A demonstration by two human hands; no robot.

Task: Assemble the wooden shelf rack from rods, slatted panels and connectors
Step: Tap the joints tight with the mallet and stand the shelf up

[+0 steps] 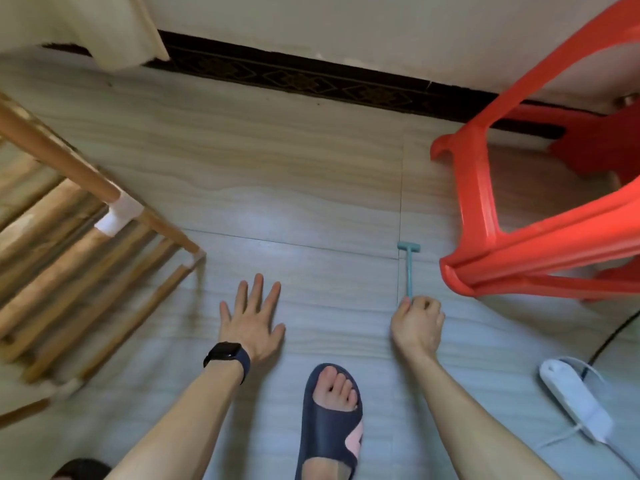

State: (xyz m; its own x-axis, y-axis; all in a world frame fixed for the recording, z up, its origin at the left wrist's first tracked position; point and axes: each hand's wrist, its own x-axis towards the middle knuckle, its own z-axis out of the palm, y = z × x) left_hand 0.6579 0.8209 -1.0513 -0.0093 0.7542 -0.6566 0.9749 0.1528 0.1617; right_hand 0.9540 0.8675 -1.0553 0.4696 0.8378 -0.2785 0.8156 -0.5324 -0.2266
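**Head view, work on the floor.** The right grip [417,320] was curled round the tail end of a small teal hammer [409,268]. The hammer's head pointed away from that grip, toward the wall. The left grip [251,320] was spread with straight fingers and held nothing. Whether it touched the tiled floor [311,202] could not be told.

The wooden rack [52,237], partly built and blurred, sat ahead and to the left of the left grip, well apart from both grips. A white connector [119,211] sat on its rod [62,157] beside the slats.

**Risk.** Held so far back on its thin handle, the hammer would probably twist or slip on a blow. It could then glance off a connector, bruise the rod or leave the joint unseated. A swing could also clip the red stool [476,195], near the right grip on its right.
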